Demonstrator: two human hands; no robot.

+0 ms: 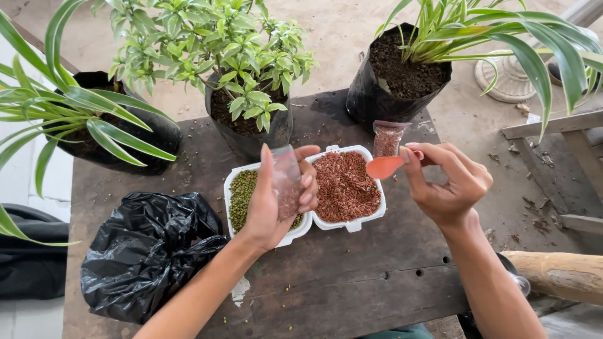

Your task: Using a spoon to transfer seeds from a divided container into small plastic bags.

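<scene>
1. Centrally, a small clear bag (287,182) is grasped upright by the left hand (276,201), above the tray (339,150).
2. An orange spoon (384,167) is pinched by the right hand (449,182), right of centre, over red grains (342,185).
3. Green beans (242,198) are seen left of them.

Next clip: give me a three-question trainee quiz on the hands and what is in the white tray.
1. True or false: the left hand holds a small clear bag.
2. What does the right hand hold? A) scissors B) an orange spoon C) a pot
3. Which half of the white tray holds the reddish-brown grains: left or right?

Key: 1 true. 2 B. 3 right; the green beans fill the left half.
</scene>
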